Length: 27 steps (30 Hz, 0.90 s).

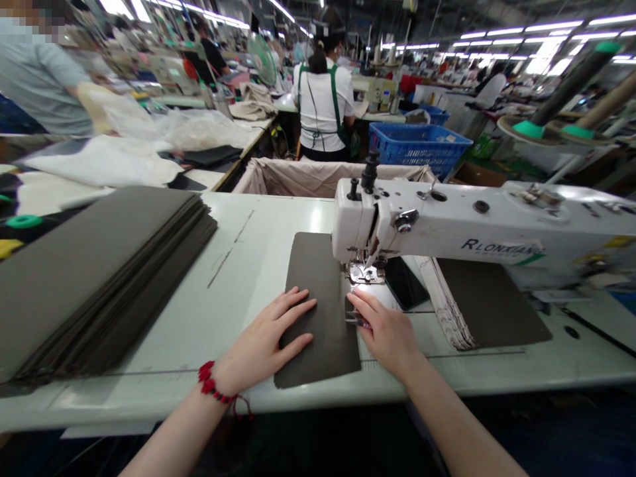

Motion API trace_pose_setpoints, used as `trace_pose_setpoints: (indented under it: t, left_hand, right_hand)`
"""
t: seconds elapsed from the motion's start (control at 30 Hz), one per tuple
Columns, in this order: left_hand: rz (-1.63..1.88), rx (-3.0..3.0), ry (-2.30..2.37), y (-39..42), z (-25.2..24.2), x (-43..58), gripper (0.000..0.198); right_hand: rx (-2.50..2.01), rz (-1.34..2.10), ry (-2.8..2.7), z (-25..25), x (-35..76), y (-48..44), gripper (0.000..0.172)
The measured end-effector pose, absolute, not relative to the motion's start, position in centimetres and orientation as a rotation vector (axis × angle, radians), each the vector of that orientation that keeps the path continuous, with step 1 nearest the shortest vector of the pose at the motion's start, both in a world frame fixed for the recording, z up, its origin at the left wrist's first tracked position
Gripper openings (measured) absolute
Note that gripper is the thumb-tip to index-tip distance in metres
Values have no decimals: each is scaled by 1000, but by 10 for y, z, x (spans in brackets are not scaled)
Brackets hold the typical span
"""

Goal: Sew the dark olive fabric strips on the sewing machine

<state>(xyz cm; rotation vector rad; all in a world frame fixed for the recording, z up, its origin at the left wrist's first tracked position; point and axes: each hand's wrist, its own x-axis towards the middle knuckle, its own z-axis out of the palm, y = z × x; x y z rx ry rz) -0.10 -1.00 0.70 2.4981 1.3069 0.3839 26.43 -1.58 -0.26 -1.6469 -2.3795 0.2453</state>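
From the head view, I have my left hand [278, 331] laid flat on a dark grey-green panel [330, 318], fingers spread and gripping nothing. The panel lies on the pale table [263, 265] in front of me, its right edge just beside the needle plate of the white sewing machine [447, 222]. My right hand [390, 331] is curled at that edge, around what looks like small metal snips [354, 320], though my fingers cover most of them.

The tabletop is glossy, with a ruler line near its front edge and dark pencil marks to my left, beside a thick stack of similar panels [99, 265]. A dark phone [407, 285] lies behind the machine's needle, and a stitched pile [497, 305] sits under its arm.

Beyond the table hangs a beige cloth-lined bin [328, 177], with a blue basket [417, 142] behind it. A person in green apron straps [322, 99] faces away, among rows of workstations under long ceiling lights [554, 28].
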Motion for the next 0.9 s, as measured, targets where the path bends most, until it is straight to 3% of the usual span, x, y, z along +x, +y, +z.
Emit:
trace_pose_setpoints:
  t: [0.9]
  left_hand:
    - [385, 2497, 1341, -10, 4, -1, 55]
  right_hand:
    - [-1663, 220, -2379, -4, 264, -16, 58]
